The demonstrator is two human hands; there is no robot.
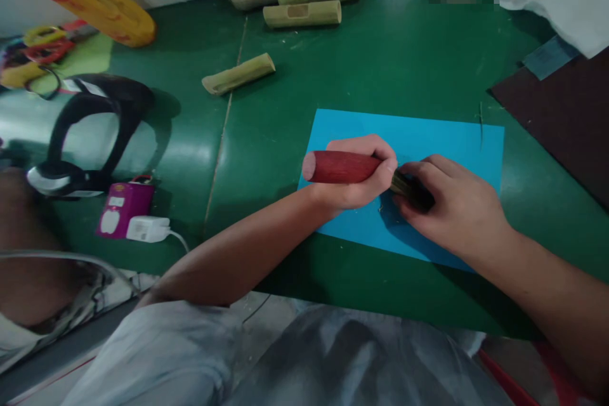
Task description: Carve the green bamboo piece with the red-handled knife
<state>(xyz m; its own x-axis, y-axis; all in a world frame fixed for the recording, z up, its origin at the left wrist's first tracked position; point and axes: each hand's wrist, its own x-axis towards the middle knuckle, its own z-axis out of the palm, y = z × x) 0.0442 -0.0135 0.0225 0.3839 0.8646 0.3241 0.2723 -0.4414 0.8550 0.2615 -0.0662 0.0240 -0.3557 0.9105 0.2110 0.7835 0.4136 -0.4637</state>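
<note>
Bamboo [404, 186] is gripped low over the blue sheet [428, 130] on the green bench [390, 70], the fingers [421, 170] of the right hand [464, 200] curled round it. The left hand [361, 168] has its fingers closed on a red handle [339, 167], butt end pointing left. Those hands hide the spot where they meet, so I can't quite tell whether the tool touches. Farther back, a loose tube [239, 74] lies alone; off left, a purple box [133, 200] sits just beside a white plug [148, 229].
</note>
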